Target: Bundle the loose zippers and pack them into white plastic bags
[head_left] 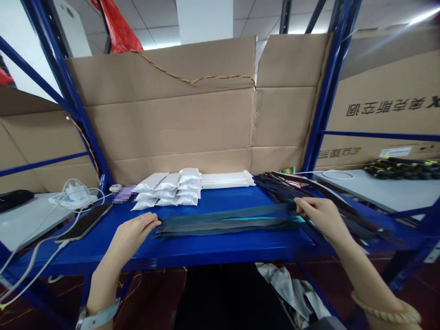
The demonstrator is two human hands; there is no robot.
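Note:
A long, dark blue-grey fabric strip (227,213), which looks like a zipper tape, stretches across the blue shelf. My left hand (129,236) pinches its left end, with thumb and fingers pressed together. At the other end, my right hand (323,217) is closed on the strip. More dark strips (240,227) lie just below it, along with a teal one (247,218); I cannot tell how many layers there are. To the right, a heap of loose dark strips (343,208) spreads beside and behind my right hand.
White sealed packets (168,190) are stacked at the back, beside a flat white stack (227,180). A phone (84,223) with white cables lies left. Cardboard (192,119) walls the back between blue posts (328,91). Black-and-yellow items (402,168) sit on the right-hand shelf.

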